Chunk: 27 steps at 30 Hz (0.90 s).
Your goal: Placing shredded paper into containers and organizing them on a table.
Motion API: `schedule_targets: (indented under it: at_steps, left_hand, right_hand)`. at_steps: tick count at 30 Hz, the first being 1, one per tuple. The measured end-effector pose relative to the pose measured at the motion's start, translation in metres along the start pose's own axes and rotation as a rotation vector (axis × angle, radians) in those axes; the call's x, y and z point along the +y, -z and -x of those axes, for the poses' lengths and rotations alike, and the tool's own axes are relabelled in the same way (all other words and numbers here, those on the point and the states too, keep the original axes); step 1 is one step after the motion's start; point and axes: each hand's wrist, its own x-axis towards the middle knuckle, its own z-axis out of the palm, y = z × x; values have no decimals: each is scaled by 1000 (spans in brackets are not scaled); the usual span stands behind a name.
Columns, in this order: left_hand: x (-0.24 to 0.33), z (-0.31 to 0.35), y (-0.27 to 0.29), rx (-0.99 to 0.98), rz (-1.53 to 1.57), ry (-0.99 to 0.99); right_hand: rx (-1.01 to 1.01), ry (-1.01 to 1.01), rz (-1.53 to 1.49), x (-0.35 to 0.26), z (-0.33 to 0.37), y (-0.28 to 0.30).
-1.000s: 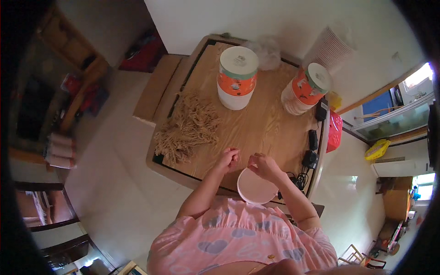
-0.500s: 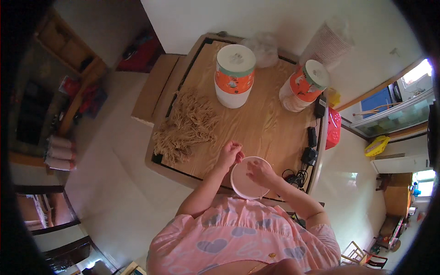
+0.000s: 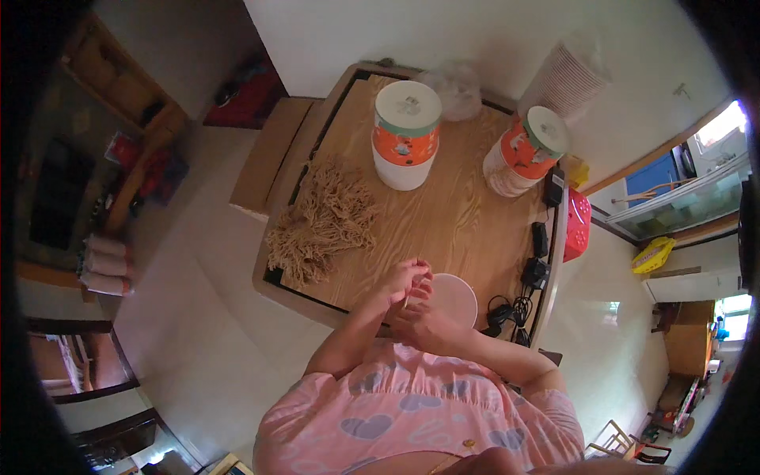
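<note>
Close to my body, my left hand (image 3: 409, 281) and my right hand (image 3: 425, 324) are brought together at the table's near edge. The left fingers are curled inward, and a thin tan strand (image 3: 406, 302) shows between the two hands. My right fingers bend in toward that strand, partly hidden behind the back of the hand. A round white tub (image 3: 457, 297) stands just beside and beneath my hands, its rim partly covered by them. Left of the hands lies a tangled pile of tan cords (image 3: 324, 218).
Farther back on the wooden table (image 3: 443, 229) stand two white round containers with orange and green bands, one centre (image 3: 405, 146), one right (image 3: 526, 150). Stacked cups (image 3: 564, 79) and a clear plastic bag (image 3: 455, 91) sit behind. Black adapters and cables (image 3: 534, 273) line the right edge.
My right hand has moved left out of the tub toward my left hand. The left hand has come slightly lower and right, and the strand now shows between them.
</note>
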Motion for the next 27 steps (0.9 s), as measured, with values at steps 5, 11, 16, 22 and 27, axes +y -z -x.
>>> schedule_targets:
  at_steps: [5, 11, 16, 22, 27]
  left_hand:
    - [0, -32, 22, -73, -1, -115]
    - [-15, -71, 29, 190, -509, -459]
    - [-24, -76, 23, 126, -357, -470]
    - [-29, -69, 29, 94, -350, -588]
    - [-20, -45, 50, -111, -717, -490]
  right_hand:
    - [-20, -380, -14, 36, -8, 16]
    - [269, -791, -163, 127, -2, -1]
    - [314, -891, -412, 138, 7, -22]
    - [383, -861, -415, 155, 17, -43]
    - [407, -840, -379, 145, 14, -40]
